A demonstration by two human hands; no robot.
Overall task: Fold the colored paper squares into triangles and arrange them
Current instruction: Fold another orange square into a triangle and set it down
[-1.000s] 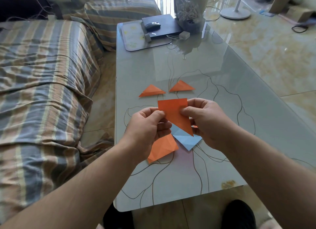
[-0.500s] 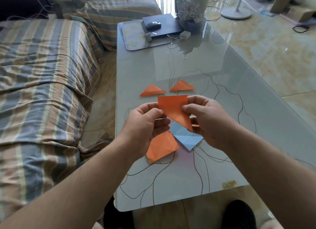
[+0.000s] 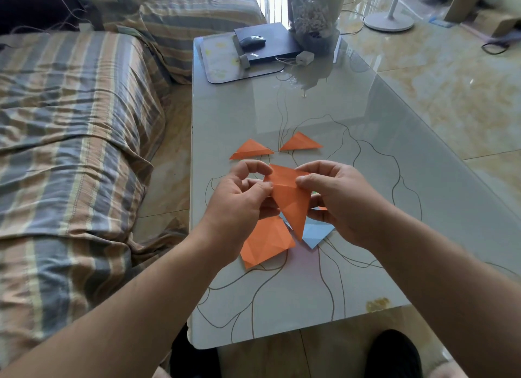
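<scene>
Pinching a partly folded orange paper sheet (image 3: 290,200) from both sides, the left hand (image 3: 239,202) and the right hand (image 3: 338,202) hold it lifted above the glossy pale glass-topped table (image 3: 366,152). Thumb and fingers of each hand close on the upper corners of the sheet, whose top edge is bent over and whose long point hangs downward.

Relative to that held sheet: beyond it, two small folded orange paper triangles lie flat on the table, one to the far left (image 3: 251,149) and one to the far right (image 3: 301,143), close together but apart. Below it and toward the left lies a creased orange paper square (image 3: 266,242), partly hidden by the left wrist. Below it and toward the right lies a light blue paper square (image 3: 317,232), partly covered by the hanging point and the right hand.

Far beyond the sheet, at the table's far end, rest a pale mouse pad (image 3: 222,58), a black flat box (image 3: 270,46) with a dark computer mouse (image 3: 252,42) on it, and a wrapped bouquet (image 3: 313,16). To the left of the sheet stands a striped fabric-covered sofa (image 3: 70,123).
</scene>
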